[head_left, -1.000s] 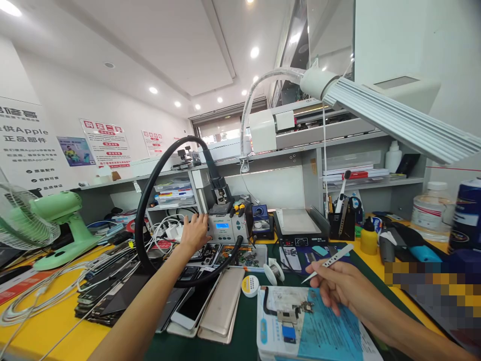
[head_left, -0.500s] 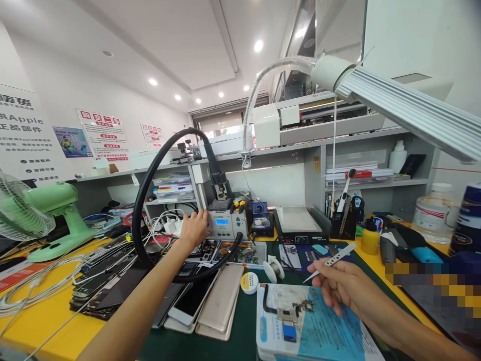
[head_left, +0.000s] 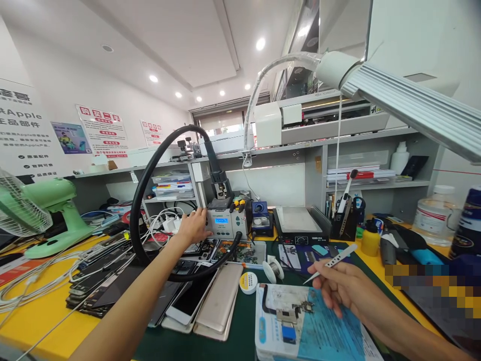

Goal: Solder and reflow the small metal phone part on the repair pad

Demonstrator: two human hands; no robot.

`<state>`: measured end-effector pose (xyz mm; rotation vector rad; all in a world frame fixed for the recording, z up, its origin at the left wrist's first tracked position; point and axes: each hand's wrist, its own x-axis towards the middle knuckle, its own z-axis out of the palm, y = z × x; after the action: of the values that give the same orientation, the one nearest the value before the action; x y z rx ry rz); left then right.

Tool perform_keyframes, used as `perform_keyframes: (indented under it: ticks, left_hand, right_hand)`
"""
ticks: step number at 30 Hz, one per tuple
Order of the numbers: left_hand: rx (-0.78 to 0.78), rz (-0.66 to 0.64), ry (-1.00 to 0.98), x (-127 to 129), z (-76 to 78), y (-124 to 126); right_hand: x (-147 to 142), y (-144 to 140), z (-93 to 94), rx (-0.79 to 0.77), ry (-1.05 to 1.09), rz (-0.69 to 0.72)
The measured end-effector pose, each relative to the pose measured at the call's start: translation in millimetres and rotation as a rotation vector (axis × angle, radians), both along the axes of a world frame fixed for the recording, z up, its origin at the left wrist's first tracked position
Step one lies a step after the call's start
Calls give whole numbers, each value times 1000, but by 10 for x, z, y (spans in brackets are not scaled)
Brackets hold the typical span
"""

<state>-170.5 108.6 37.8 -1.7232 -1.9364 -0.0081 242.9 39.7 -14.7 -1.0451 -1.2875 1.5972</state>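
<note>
Two hands busy at the bench: my left hand (head_left: 193, 226) is stretched out to the rework station (head_left: 226, 224) at the back, fingers spread loosely and touching its left front edge beside the blue display. My right hand (head_left: 340, 288) pinches white tweezers (head_left: 330, 262) between thumb and fingers, tip pointing left, hovering just above the small board (head_left: 291, 311) clamped on the blue fixture (head_left: 311, 328) near me. Black hose (head_left: 145, 195) loops up over a stack of phones (head_left: 203, 301), green fan (head_left: 48, 210) far left.
</note>
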Motion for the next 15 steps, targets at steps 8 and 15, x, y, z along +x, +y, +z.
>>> perform_keyframes:
  ticks: [8, 15]
  left_hand:
    - [-96, -45, -53, -199, 267, 65]
    - [-124, -25, -56, -188, 323, 102]
  right_hand:
    - [-12, -54, 72, -18, -30, -10]
    - [9, -63, 53, -22, -51, -16]
